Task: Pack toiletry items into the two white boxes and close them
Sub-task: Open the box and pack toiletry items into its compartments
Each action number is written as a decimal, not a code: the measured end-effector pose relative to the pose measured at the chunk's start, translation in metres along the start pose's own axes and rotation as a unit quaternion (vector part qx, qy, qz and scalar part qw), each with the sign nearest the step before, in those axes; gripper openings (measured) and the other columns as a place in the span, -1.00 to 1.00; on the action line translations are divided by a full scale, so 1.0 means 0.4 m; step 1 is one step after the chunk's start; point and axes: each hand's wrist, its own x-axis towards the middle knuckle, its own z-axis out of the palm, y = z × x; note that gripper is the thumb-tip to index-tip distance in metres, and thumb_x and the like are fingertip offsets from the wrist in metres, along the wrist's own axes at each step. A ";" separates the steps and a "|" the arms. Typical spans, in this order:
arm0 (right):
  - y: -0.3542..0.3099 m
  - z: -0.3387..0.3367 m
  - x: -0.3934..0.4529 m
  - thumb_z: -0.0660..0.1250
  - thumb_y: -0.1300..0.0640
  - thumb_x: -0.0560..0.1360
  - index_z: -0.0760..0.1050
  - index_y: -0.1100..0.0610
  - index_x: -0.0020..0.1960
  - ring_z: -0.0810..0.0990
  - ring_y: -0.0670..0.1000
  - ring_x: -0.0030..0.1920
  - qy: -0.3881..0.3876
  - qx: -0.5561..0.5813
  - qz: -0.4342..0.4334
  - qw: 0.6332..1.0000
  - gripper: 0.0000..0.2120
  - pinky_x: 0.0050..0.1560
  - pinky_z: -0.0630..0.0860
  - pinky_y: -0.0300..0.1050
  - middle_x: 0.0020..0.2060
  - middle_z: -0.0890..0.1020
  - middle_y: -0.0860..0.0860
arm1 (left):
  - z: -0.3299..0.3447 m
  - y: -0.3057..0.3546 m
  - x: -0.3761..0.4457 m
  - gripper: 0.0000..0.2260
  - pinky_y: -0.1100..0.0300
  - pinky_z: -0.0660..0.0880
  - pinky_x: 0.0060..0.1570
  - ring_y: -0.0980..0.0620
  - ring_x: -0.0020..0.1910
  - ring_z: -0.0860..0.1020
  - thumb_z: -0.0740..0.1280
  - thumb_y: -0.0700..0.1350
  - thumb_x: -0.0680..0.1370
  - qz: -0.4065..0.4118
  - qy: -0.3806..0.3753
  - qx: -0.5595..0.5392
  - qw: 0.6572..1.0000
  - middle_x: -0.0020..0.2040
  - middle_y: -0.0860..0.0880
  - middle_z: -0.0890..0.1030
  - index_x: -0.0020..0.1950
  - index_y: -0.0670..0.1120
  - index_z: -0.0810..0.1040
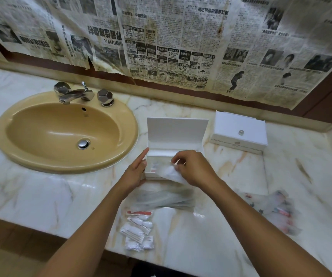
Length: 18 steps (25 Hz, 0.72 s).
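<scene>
The right hand (193,168) pinches a thin, translucent plastic sachet (171,173) over the open white hinged-lid box (178,132), which sits directly under both hands; the left hand (136,169) lies with straight fingers flat against the box's left wall, steadying it. The sachet looks very light, limp and slick, so it will likely crumple and slide; a pinch at its edge seems best. Some red-printed items already lie inside. Just nearer than the hands lie long clear-wrapped packets (165,198), then a pile of small white sachets (139,230); right of the right forearm is a blurred heap of wrapped items (275,210). Beyond the right hand stands the closed white box with a small knob (239,132).
</scene>
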 end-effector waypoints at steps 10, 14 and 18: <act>-0.031 0.037 0.098 0.33 0.22 0.51 0.60 0.09 -0.05 0.58 0.02 -0.13 0.026 -0.024 -0.016 0.999 -0.90 -0.16 0.50 -0.15 -0.14 0.62 0.01 | -0.003 0.007 0.000 -0.66 0.21 0.51 0.11 0.06 0.25 0.45 0.07 0.04 0.68 -0.009 -0.015 -0.008 1.000 0.25 0.01 0.49 0.34 0.47 0.33; -0.035 0.096 0.137 0.28 0.29 0.46 0.61 0.07 -0.16 0.59 0.05 -0.10 -0.007 -0.099 -0.034 0.994 -0.82 -0.13 0.53 -0.11 -0.15 0.64 0.04 | -0.006 0.007 0.000 -0.66 0.24 0.47 0.06 0.08 0.04 0.40 0.09 0.02 0.69 -0.017 -0.028 -0.030 0.999 0.03 0.03 0.41 0.29 0.48 0.36; -0.027 0.130 0.149 0.24 0.36 0.41 0.62 0.11 -0.19 0.61 0.09 -0.15 -0.027 -0.133 -0.061 0.989 -0.76 -0.13 0.58 -0.04 -0.21 0.65 0.06 | -0.008 0.010 -0.002 -0.66 0.33 0.46 0.00 0.12 0.05 0.39 0.09 0.02 0.69 -0.021 -0.028 -0.034 0.999 0.08 0.05 0.40 0.34 0.45 0.34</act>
